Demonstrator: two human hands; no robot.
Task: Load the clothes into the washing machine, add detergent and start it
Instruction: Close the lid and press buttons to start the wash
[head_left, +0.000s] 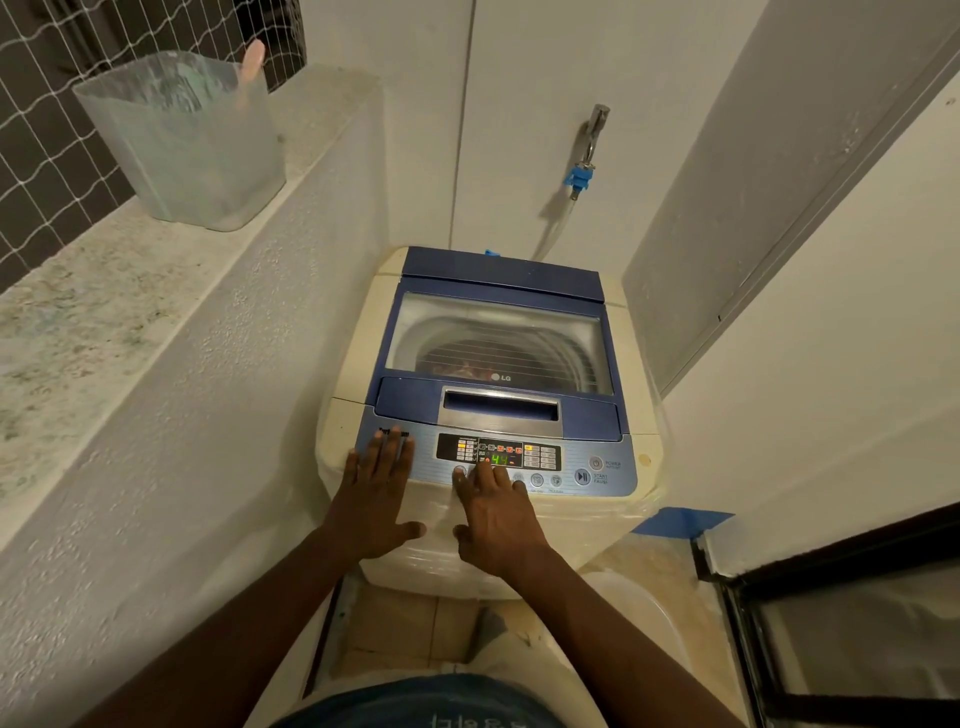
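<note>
A cream top-loading washing machine (353, 358) with a blue lid (498, 280) stands in a narrow corner, lid down. Clothes (462, 370) show dimly through the lid window. The control panel (566, 457) is lit and its green display (500, 459) reads 44. My left hand (376, 491) lies flat on the panel's left end, fingers spread, holding nothing. My right hand (496, 512) rests on the front edge with fingertips on the buttons below the display, also empty. The start/pause button (582, 476) sits to the right of my fingers.
A translucent plastic container (192, 150) with a pale handle sticking out stands on the stone ledge (93, 312) at the left. A wall tap (592, 140) with a blue fitting feeds a hose behind the machine. A dark-framed door (831, 597) is at the lower right.
</note>
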